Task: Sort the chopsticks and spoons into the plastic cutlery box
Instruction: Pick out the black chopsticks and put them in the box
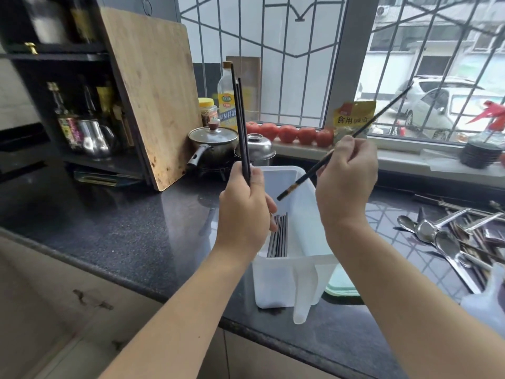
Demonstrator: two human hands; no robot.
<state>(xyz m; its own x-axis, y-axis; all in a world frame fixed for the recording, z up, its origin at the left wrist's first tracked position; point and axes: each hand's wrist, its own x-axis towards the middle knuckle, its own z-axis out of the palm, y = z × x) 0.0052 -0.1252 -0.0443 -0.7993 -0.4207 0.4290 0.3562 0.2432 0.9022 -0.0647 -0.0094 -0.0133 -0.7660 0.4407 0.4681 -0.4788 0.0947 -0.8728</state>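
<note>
Both hands hover over the plastic cutlery box [276, 280], which stands on the dark speckled desk [114, 214] with its long side running away from the person. The left hand [244, 214] is clamped round the lower ends of two dark chopsticks [240, 119], held nearly upright just above the left end of the box. The right hand [345, 179] pinches a single chopstick [308, 175] near its middle; its long axis slants from upper right, out toward the window, down to the lower left, and its decorated low end hangs over the open box, just beside the left hand. Inside the box a row of grey chopsticks [278, 235] already lies lengthwise in the left compartment, directly below both hands, so either could lower its load there; the right one looks nearer to tipping in, once the stick is turned to match the box's length. The spoons [437, 236] lie in a loose heap with more cutlery on the desk well to the right, still unsorted. Behind stand a wooden cutting board [153, 99] leaning on a black shelf, a lidded pot [213, 146], an oil bottle [226, 105] and a row of tomatoes [289, 134] on the sill of a barred window.
</note>
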